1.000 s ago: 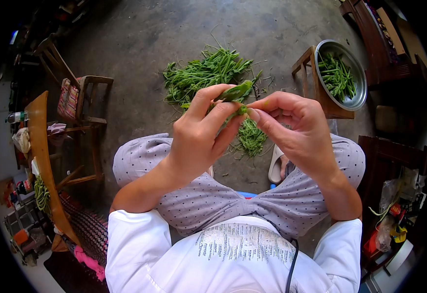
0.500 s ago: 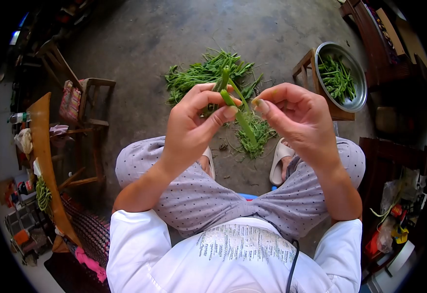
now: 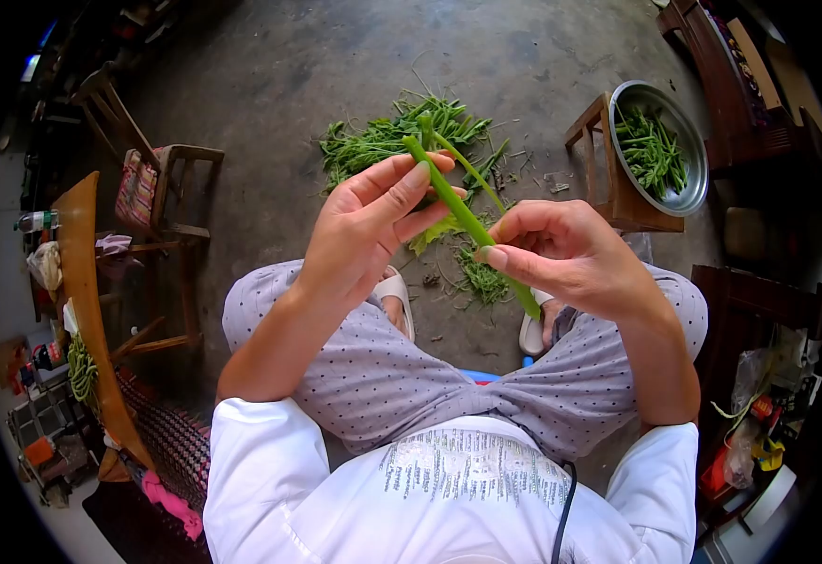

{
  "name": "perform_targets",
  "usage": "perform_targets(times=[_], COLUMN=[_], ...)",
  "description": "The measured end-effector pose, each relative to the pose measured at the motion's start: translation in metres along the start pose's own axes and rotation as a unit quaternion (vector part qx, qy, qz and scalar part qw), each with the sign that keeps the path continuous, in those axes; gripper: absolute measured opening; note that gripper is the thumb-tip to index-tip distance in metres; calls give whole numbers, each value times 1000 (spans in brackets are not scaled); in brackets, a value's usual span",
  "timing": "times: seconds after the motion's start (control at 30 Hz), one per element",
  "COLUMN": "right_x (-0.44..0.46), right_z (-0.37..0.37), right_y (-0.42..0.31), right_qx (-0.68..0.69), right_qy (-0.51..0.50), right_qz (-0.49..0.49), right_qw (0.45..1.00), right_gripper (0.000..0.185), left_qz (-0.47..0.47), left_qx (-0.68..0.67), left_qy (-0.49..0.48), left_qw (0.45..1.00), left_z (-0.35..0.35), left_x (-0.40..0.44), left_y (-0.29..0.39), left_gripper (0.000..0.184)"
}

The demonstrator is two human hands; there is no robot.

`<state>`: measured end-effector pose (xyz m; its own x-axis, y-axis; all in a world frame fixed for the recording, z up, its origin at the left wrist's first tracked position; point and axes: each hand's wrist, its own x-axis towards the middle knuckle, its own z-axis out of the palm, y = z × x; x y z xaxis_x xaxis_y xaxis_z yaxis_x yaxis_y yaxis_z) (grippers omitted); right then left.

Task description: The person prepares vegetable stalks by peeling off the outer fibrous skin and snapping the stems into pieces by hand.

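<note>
Holds green stalk (image 3: 466, 217) over floor (image 3: 289, 70), pinched near upper end by left hand (image 3: 359, 218), lower down by right hand (image 3: 582, 258). Looks light, stiff, likely brittle; best held gently at 2 points.

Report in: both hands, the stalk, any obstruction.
Left hand gripping green stalk near upper end. Right hand pinching it lower down. Stalk slanted above floor; nothing seen blocking either hand.
</note>
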<state>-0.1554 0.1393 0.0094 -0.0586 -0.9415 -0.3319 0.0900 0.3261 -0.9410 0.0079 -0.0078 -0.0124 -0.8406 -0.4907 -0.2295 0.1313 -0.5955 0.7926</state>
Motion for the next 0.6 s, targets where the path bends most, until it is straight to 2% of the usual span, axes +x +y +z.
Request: perform_targets(times=[0.03,0.27,0.33,0.43,0.57,0.6], right_x=[1,0,-1,-2,-2,0], right_z=[1,5,6,9,12,13], right_y=[2,-1,0,0,-6,-3], right_qx=[32,20,-86,-162,-146,-113], right_qy=[0,47,92,120,107,133], right_qz=[-13,2,-52,-103,-75,-106], right_qw=[999,999,991,974,981,979], right_gripper=[16,16,19,21,18,16], left_qz=[-10,-21,-25,-30,-34,-35], left_qx=[-1,35,29,24,11,11], left_qy=[-1,-21,-27,-36,-50,-50], left_qw=[1000,999,999,999,998,998], left_z=[1,4,4,4,4,4], left_x=[0,-3,-3,-3,-3,-3], left_y=[0,-5,-6,-7,-8,-8], left_gripper=[29,28,27,27,27,27])
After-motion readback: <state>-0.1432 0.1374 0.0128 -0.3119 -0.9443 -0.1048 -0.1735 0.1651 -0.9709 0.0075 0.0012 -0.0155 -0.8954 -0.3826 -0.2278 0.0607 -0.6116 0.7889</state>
